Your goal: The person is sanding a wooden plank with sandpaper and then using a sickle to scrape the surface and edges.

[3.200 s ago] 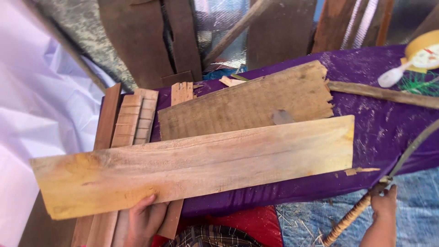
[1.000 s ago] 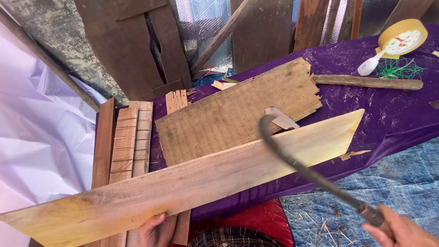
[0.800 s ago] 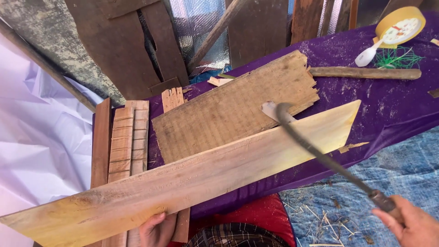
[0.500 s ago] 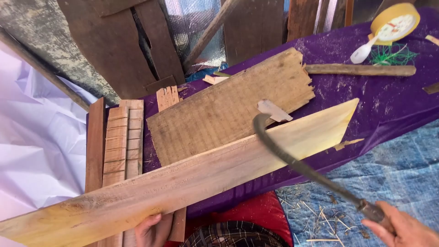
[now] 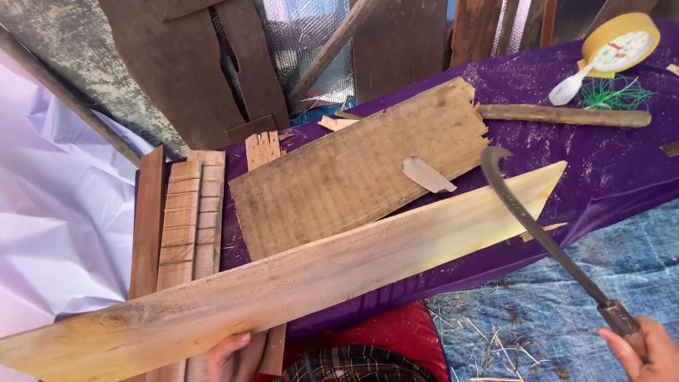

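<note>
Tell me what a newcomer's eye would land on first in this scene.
First comes the long pale plank slanting across the middle, its far end cut to a point, gripped near its bottom edge by the left hand. Next is the dark hooked blade over that pointed end, its handle in the right hand at lower right. Both lie over a purple cloth dusted with wood chips.

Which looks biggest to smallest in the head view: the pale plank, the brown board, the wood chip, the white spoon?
1. Pale plank, though nearest the camera.
2. Brown board.
3. Wood chip and white spoon look alike; no ranking.
</note>
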